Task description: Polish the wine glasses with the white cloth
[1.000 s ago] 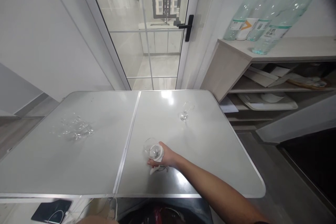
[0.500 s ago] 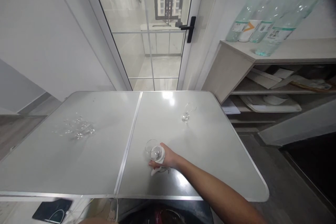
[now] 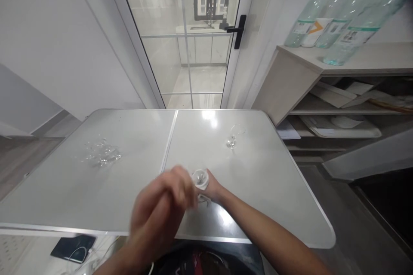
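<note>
My right hand (image 3: 213, 189) grips a clear wine glass (image 3: 200, 178) together with a white cloth, low over the white table (image 3: 264, 197) near its front edge. My left hand (image 3: 161, 206) is raised in front of the glass and hides part of it. The left hand is smeared by motion, so its fingers cannot be read. A second wine glass (image 3: 232, 136) lies on its side further back on the right half of the table. A cluster of several clear glasses (image 3: 101, 154) sits on the left half.
A glass door (image 3: 190, 34) with a black handle stands behind the table. At the right is a wooden shelf unit (image 3: 338, 77) with water bottles (image 3: 322, 13) on top. A dark phone with a cable (image 3: 73, 249) lies below the table's front edge.
My left hand has come up from below into view and now covers part of the held glass. The right hand with the glass has shifted slightly right and farther back.
</note>
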`<state>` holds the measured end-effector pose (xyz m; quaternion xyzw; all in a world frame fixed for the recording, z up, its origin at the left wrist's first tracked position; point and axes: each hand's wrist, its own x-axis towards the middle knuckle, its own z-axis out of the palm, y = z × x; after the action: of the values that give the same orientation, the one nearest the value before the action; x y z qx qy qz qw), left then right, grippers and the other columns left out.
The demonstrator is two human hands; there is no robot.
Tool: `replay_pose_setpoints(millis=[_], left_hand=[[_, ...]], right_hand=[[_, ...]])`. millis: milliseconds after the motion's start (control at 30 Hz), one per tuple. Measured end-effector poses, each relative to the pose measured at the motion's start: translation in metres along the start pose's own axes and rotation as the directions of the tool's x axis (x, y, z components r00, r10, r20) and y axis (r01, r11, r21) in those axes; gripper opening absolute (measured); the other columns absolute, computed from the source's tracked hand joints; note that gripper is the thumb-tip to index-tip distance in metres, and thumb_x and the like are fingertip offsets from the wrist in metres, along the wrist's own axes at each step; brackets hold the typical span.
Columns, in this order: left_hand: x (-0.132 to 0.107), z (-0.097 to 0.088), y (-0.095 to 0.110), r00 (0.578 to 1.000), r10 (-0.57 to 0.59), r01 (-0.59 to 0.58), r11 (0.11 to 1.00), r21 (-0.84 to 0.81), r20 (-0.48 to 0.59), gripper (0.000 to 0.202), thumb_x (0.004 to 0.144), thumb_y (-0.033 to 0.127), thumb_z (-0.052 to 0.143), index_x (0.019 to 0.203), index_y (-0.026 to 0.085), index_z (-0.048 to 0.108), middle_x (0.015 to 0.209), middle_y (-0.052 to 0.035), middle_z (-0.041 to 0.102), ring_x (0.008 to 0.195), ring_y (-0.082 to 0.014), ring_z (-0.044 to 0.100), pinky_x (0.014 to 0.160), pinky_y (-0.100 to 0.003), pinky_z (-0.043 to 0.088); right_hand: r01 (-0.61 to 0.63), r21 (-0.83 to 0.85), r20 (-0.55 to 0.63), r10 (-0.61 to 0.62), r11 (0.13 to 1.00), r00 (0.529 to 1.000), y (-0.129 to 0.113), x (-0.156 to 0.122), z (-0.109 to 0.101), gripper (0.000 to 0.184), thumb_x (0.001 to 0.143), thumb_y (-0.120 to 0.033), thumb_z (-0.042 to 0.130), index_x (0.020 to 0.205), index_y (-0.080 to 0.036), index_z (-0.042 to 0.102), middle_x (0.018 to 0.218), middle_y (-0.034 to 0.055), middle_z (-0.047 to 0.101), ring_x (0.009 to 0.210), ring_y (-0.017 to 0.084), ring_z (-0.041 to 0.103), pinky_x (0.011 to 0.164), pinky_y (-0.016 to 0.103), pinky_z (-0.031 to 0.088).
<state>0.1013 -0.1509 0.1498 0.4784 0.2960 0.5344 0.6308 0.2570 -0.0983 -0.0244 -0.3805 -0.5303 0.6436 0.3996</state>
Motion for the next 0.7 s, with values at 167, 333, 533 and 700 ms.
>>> replay_pose_setpoints(millis=[167,333,533,700], left_hand=[[0.032,0.001,-0.021,0.993,-0.099,0.080,0.966,-0.246,-0.065,0.026,0.094,0.035,0.068,0.079,0.019,0.053,0.079,-0.0010,0.041,0.070,-0.0139,0.041,0.067,-0.026,0.044],[0.030,-0.012,-0.038,0.991,-0.126,0.111,0.962,-0.251,-0.047,0.027,0.097,0.038,0.063,0.082,0.018,0.053,0.082,-0.0016,0.041,0.074,-0.0144,0.043,0.071,-0.027,0.044],[0.040,-0.043,-0.068,0.984,0.028,0.023,0.959,0.283,-0.174,0.032,0.098,0.046,0.062,0.082,0.018,0.059,0.084,-0.0034,0.055,0.081,-0.0170,0.053,0.083,-0.030,0.047],[0.045,-0.060,-0.089,1.000,0.024,-0.018,0.922,0.386,-0.013,0.045,0.090,0.053,0.071,0.122,0.021,0.066,0.134,-0.0139,0.064,0.125,-0.0278,0.059,0.108,-0.041,0.047]], right_hand=[[0.044,-0.003,-0.211,-0.044,0.999,0.976,-0.005,0.002,-0.004,0.037,0.076,-0.048,0.081,0.064,-0.018,0.065,0.062,0.0039,0.064,0.060,0.016,0.056,0.060,0.029,0.048],[0.052,0.038,-0.262,-0.040,0.998,0.964,-0.010,-0.002,-0.005,0.040,0.076,-0.055,0.078,0.068,-0.018,0.065,0.066,0.0045,0.063,0.065,0.018,0.055,0.063,0.030,0.047],[0.108,0.071,-0.199,-0.092,0.992,0.976,-0.016,-0.003,-0.005,0.042,0.078,-0.056,0.079,0.070,-0.018,0.063,0.066,0.0012,0.058,0.062,0.015,0.051,0.062,0.029,0.043],[0.112,0.056,-0.058,-0.109,0.992,0.992,-0.016,-0.001,-0.002,0.040,0.072,-0.050,0.086,0.078,-0.018,0.062,0.073,0.0000,0.058,0.066,0.014,0.053,0.066,0.029,0.045]])
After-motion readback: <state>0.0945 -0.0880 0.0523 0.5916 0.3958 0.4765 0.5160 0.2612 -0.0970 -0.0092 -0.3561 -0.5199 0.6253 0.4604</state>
